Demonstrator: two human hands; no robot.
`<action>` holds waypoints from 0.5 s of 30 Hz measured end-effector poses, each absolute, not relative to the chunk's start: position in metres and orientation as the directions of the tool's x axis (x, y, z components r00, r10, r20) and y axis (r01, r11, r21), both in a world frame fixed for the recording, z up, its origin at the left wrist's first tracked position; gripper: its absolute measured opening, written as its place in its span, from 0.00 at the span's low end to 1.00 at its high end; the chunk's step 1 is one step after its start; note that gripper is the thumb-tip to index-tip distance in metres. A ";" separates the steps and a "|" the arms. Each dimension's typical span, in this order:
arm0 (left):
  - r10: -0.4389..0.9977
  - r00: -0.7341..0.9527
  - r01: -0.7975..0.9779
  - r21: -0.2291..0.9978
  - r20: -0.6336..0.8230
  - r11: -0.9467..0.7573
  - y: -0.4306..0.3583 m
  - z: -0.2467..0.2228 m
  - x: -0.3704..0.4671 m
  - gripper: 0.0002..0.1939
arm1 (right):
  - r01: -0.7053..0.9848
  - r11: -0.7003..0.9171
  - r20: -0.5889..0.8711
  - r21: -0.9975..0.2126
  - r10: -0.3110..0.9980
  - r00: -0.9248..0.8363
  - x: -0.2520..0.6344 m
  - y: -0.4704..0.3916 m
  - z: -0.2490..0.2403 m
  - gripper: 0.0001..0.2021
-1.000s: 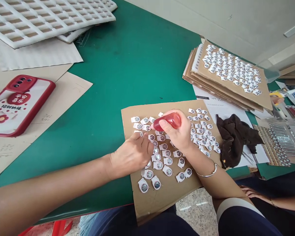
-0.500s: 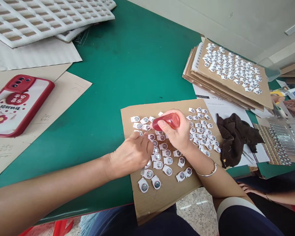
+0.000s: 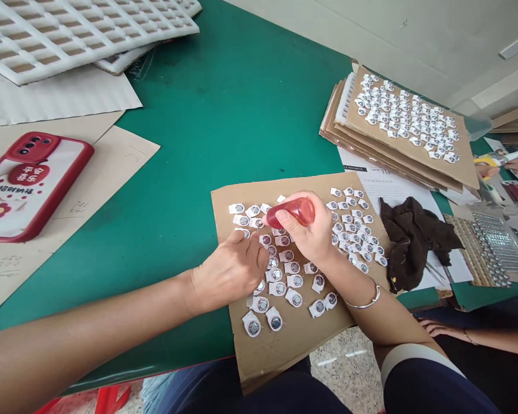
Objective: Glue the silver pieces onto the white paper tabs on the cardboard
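Observation:
A small red translucent squeeze bottle (image 3: 291,213) lies tilted in my right hand (image 3: 313,233), its tip pointing left. My left hand (image 3: 233,261) is closed just below that tip, knuckles up. Whatever its fingers pinch is hidden from me. Beneath both hands is a brown cardboard sheet (image 3: 259,362) bearing many small white tabs, each with a round silvery piece. One such white tab (image 3: 251,325) sits near the sheet's lower left. More tabs crowd the right side of the sheet, beside my right forearm.
A phone in a red case (image 3: 47,190) rests on papers at left, below white foam grids (image 3: 82,34). Stacked cardboard sheets (image 3: 410,155) with more tabs stand at the back right. A dark brown cloth (image 3: 408,241) lies nearby. Another person's hands (image 3: 446,328) show at far right.
Both my hands and the red bottle hold nearly the same pose. At far right, the other person's hand has shifted. The view has moved very slightly.

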State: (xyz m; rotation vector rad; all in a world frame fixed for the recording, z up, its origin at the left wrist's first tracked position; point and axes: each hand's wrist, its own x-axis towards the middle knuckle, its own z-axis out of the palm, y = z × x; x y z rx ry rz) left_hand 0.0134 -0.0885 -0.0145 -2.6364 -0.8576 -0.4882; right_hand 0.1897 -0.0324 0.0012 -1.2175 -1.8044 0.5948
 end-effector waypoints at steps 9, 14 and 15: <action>0.507 0.760 0.616 -0.203 0.406 -0.761 -0.087 -0.013 0.014 0.09 | 0.510 0.398 0.381 -0.762 0.913 -0.143 0.190 -0.033 0.002 0.14; 0.498 0.764 0.610 -0.208 0.410 -0.765 -0.088 -0.013 0.014 0.09 | 0.518 0.412 0.396 -0.749 0.906 -0.149 0.190 -0.031 0.002 0.14; 0.498 0.764 0.609 -0.204 0.410 -0.766 -0.087 -0.013 0.014 0.09 | 0.517 0.417 0.401 -0.747 0.904 -0.149 0.190 -0.031 0.002 0.14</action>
